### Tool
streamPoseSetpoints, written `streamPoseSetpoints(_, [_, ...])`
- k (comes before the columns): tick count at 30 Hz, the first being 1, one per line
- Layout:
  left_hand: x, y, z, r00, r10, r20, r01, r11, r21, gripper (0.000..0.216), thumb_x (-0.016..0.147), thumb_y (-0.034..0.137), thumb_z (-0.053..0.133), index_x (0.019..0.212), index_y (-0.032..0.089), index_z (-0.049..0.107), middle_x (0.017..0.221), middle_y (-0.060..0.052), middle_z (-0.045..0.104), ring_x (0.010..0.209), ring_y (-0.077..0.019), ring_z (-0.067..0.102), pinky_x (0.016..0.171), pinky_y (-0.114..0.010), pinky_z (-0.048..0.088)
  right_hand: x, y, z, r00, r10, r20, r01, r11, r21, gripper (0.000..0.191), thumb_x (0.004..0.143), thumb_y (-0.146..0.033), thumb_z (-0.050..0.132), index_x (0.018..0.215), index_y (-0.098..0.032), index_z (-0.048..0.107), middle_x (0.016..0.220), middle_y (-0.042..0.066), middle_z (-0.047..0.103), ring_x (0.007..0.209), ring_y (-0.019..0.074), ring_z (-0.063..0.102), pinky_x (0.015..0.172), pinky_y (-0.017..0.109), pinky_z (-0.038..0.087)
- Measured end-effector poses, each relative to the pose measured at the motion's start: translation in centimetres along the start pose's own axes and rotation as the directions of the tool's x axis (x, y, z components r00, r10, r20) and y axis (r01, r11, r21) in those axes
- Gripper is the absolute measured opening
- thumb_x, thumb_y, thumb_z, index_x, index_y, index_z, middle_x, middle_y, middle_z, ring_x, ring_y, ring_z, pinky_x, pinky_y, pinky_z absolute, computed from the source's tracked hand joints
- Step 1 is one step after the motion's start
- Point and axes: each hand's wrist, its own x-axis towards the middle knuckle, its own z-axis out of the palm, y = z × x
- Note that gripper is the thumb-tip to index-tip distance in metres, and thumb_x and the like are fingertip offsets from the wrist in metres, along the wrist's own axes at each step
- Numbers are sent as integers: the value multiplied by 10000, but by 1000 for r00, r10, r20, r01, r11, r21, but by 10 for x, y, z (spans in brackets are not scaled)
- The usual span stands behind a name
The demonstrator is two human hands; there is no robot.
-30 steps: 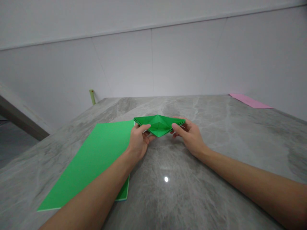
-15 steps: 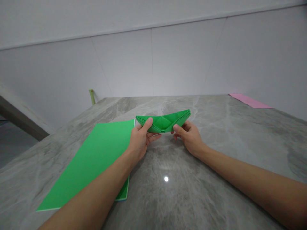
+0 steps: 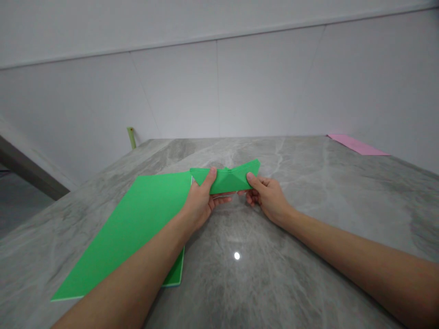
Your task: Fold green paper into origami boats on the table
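A folded green paper boat [image 3: 230, 182] is held up between my two hands, its side facing me and its tips angled outward. My left hand [image 3: 202, 201] grips the left end, thumb on the near face and fingers underneath. On the other end, my right hand [image 3: 267, 194] pinches the paper between its thumb and curled fingers. Part of the boat's underside is hidden by my fingers. Under my left forearm lies a stack of green paper [image 3: 137, 224].
The grey marbled tabletop [image 3: 291, 274] runs back to a white panelled wall [image 3: 254, 87]. Pink paper [image 3: 358, 144] lies at the back right. A light green strip-like object [image 3: 131, 138] stands by the far left edge.
The boat has been turned over, so a smooth outer side now faces me instead of the layered folds. It has shifted slightly left; both hands still hold it.
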Motion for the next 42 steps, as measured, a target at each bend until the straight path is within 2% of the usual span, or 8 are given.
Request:
streamPoseSetpoints(7, [-2,-2,1,999,31,17,-31,999,14,370,806,432,709,1000,122,647,927,-113,724,736,-225,711,566,-319,614,-3,0,-2,996,-9,87,3,998,68,447,726,-590,725,766,-153,636,609,1,579,489,110,536,386,201,388])
streamPoseSetpoints(10, [-5,0,2,998,45,53,-45,999,-1,371,750,367,758,1024,141,648,951,-87,713,800,-236,702,596,-340,623,-5,-1,-1,992,-27,120,14,995,103,423,755,-543,723,927,-161,663,688,8,601,537,112,541,397,195,394])
streamPoseSetpoints(14, [-6,7,0,1000,-19,10,20,998,-62,358,750,341,699,1050,151,654,945,-89,710,784,-242,695,560,-348,615,-6,-2,0,993,-56,107,42,991,124,463,701,-410,807,1092,-219,648,804,-2,627,612,113,537,418,186,418])
streamPoseSetpoints(17, [-3,8,-2,999,-19,-30,17,997,-76,359,741,319,690,1061,159,652,913,-75,714,739,-229,692,530,-334,603,-8,-3,2,994,-70,86,59,990,127,455,661,-369,839,1052,-231,652,891,9,647,708,141,576,449,197,472])
streamPoseSetpoints(22, [-1,1,-4,992,127,-7,-127,992,-21,451,670,228,759,1096,156,629,867,-47,726,761,-223,704,619,-340,611,-9,-6,4,990,33,137,-59,981,184,372,725,-470,772,940,-198,640,842,35,680,660,172,635,460,254,520])
streamPoseSetpoints(30, [0,-3,-6,991,119,68,-118,993,-13,532,631,189,722,1151,156,616,862,-40,726,752,-215,704,614,-307,598,-6,-5,6,993,61,105,-88,959,269,277,713,-362,783,866,-160,672,806,47,707,649,153,628,551,263,526])
streamPoseSetpoints(37, [0,-2,-7,987,130,98,-129,992,-16,530,625,168,677,1150,174,609,858,-20,718,796,-217,692,657,-318,586,-7,-5,7,997,18,73,-39,955,294,192,703,-308,747,816,-176,667,795,34,702,648,158,611,592,286,506])
streamPoseSetpoints(42, [2,-2,-9,981,187,55,-183,980,-73,463,621,155,673,1078,179,602,837,-7,680,761,-179,653,670,-304,561,-7,-5,8,1000,-25,-15,29,960,278,216,600,-201,710,810,-203,661,797,14,702,720,209,632,651,337,511])
